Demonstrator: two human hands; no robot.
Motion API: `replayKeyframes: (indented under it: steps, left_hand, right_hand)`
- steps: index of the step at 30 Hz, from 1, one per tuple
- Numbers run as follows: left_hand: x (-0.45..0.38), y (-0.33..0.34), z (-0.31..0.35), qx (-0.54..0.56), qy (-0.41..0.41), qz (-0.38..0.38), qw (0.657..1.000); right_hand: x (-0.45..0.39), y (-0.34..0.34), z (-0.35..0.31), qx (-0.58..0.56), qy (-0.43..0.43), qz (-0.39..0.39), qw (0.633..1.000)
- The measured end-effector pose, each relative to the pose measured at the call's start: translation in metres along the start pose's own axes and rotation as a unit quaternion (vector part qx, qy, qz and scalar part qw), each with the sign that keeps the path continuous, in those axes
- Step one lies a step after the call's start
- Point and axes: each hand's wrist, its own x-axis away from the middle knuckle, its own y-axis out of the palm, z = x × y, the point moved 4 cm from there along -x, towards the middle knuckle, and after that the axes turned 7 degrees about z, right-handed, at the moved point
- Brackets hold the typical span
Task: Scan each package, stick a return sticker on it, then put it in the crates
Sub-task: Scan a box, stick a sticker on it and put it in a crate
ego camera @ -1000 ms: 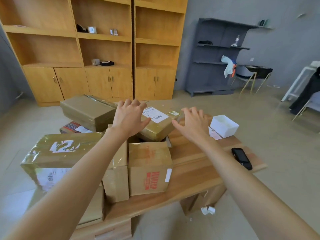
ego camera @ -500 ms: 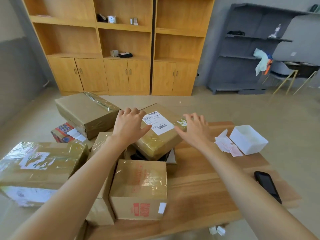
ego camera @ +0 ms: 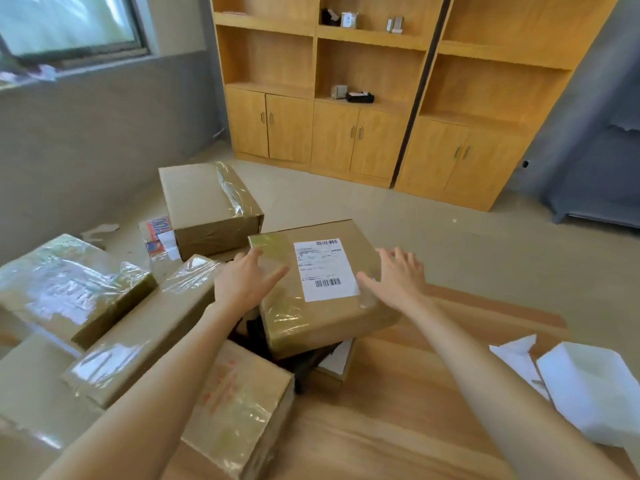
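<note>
**A:** What does the head camera show at the centre?

**B:** A taped cardboard package (ego camera: 322,289) lies tilted on top of a pile, propped over a dark gap between other boxes. A white shipping label (ego camera: 325,270) with two barcodes faces up on its top.

**A:** Where are the hands relative to it?

**B:** One on each side. The left hand (ego camera: 249,280) lies on the package's left part, fingers straight and together, thumb stretched towards the label. The right hand (ego camera: 398,275) is at the package's right edge, just beside the label, fingers spread and straight. Whether the right palm touches the cardboard, I cannot tell. Neither hand is curled round anything.

**A:** What surrounds the package?

**B:** A wooden bench (ego camera: 398,410) carries the pile. Nearest the camera, under the left forearm, stands a box with red print (ego camera: 239,407). To the left lie a long taped box (ego camera: 145,327) and a glossy wrapped box (ego camera: 69,285). Beyond the package sits another brown box (ego camera: 207,206), and behind it a red and white carton (ego camera: 156,233) shows partly.

**A:** And to the right?

**B:** White paper sheets (ego camera: 519,358) and a white tray (ego camera: 588,386) at the bench's right edge. Wooden shelving with cupboards (ego camera: 363,133) stands against the far wall.
</note>
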Motion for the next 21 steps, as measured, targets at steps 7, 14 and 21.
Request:
replayKeyframes:
  steps: [7,14,21]
  left_hand:
    - [0.001,0.03,-0.013,0.102,-0.173,-0.07,0.977]
    - [-0.001,0.059,-0.032,0.255,-0.25,-0.118,0.927]
    - [-0.002,0.058,-0.016,0.295,-0.224,-0.112,0.922]
  right_hand:
    - [-0.031,0.034,0.015,-0.166,0.031,-0.08,0.982]
    - [-0.035,0.056,0.024,-0.349,0.122,-0.185,0.911]
    - [-0.028,0.052,0.03,-0.406,0.148,-0.179,0.884]
